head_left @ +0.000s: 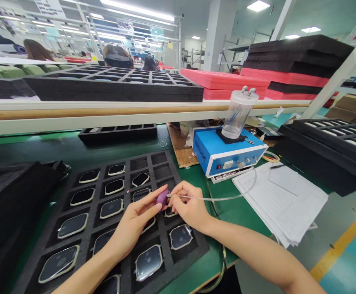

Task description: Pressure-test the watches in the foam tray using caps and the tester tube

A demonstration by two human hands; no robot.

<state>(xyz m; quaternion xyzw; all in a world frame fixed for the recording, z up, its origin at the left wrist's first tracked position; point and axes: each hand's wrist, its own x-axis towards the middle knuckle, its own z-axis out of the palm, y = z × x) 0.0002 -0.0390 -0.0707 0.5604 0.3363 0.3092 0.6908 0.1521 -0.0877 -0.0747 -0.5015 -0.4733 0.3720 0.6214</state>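
Single head-worn view, facing forward and down

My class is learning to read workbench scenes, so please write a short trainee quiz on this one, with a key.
1. Which colour is the piece in the left grip: A green, B purple or C white?
2. True or false: the papers lie to the right of the black tray beneath the left grip.
3. Fill in: the clear tube runs from the right grip to the front of the ____.

Key: 1 B; 2 true; 3 blue box.
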